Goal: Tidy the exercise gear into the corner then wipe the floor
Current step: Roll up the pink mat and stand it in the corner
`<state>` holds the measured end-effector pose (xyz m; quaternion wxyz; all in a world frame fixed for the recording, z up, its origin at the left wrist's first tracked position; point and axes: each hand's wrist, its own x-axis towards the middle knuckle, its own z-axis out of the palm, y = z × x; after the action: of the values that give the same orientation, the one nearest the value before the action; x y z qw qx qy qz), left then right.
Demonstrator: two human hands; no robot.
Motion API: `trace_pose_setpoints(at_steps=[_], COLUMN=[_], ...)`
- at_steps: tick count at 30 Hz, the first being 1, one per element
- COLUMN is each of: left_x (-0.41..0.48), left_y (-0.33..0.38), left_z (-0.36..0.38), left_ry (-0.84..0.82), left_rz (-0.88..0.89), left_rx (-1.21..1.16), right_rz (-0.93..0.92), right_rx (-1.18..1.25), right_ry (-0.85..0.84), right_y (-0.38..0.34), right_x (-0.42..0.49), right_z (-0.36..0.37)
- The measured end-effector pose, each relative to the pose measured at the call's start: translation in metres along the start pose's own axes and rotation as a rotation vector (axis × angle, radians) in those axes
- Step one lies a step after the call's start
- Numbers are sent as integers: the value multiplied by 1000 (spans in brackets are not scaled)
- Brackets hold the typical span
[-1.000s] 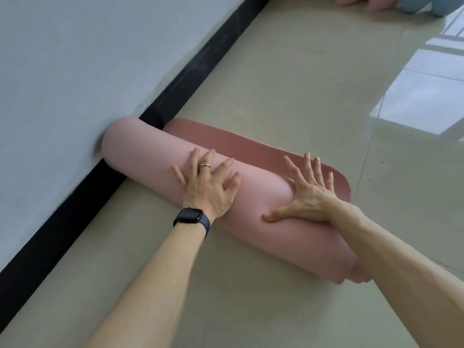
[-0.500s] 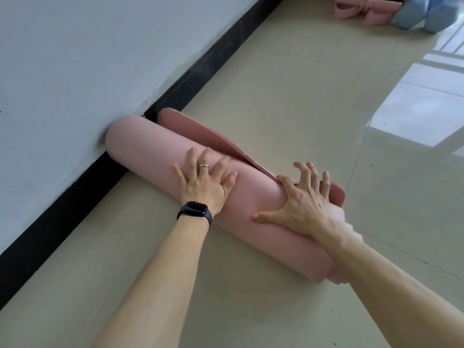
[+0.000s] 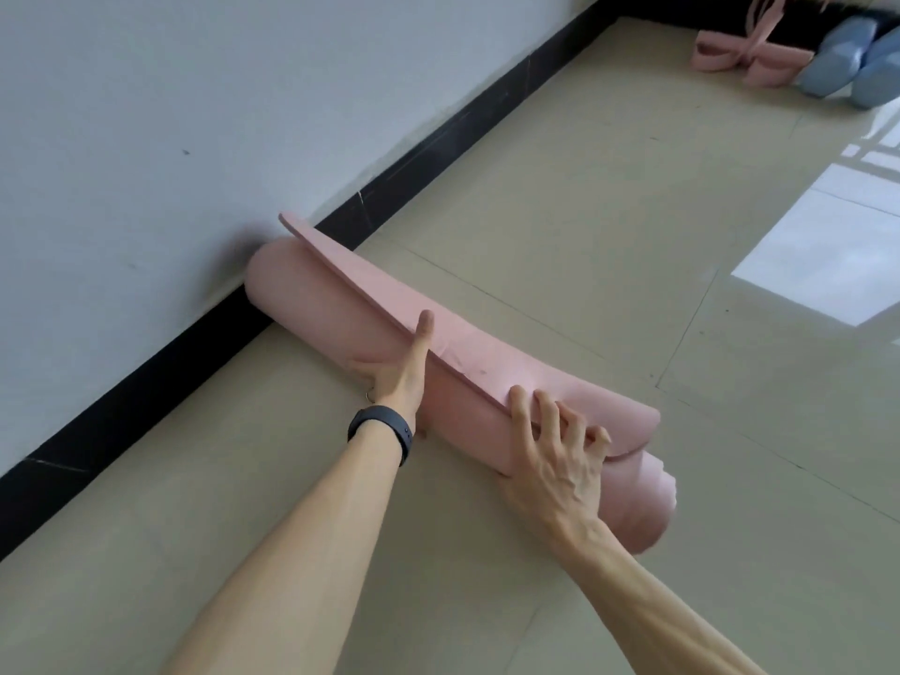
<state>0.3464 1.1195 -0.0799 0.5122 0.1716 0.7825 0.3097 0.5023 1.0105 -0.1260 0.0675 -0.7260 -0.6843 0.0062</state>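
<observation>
We have the pink mat [image 3: 341, 314] rolled up on the floor [image 3: 535, 211], with one end touching the wall [image 3: 195, 114]. Its loose edge sticks up along the top. Our left hand [image 3: 397, 372] grips the middle of the roll, thumb on the loose edge. Our right hand [image 3: 550, 445] curls its fingers over that edge near the other end. Pink gear [image 3: 750, 60] and blue gear [image 3: 837, 65] lie far off.

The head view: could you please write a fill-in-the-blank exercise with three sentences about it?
1. The rolled mat is ___ in colour.
2. The wristband is on the ___ arm.
3. The skirting board below the wall is ___.
Missing words: pink; left; black.
</observation>
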Motion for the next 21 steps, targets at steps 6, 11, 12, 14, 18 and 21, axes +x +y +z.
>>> trace_pose_setpoints(at_steps=[6, 11, 12, 14, 18, 21], left_x=[-13, -36, -43, -57, -87, -103], left_y=[-61, -98, -103, -111, -127, -140], left_z=[-48, -123, -140, -177, -236, -268], left_ry=[32, 165, 203, 237, 255, 208], left_rz=[-28, -7, 8, 48, 176, 319], left_rx=[-275, -300, -304, -316, -185, -117], right_rz=[10, -87, -113, -120, -36, -17], right_rx=[42, 71, 84, 145, 477, 782], right_ry=[33, -139, -183, -249, -564, -698], right_y=[-23, -63, -74, -99, -153, -202], right_x=[-86, -130, -139, -154, -136, -96], right_z=[-6, -16, -21, -38, -98, -140])
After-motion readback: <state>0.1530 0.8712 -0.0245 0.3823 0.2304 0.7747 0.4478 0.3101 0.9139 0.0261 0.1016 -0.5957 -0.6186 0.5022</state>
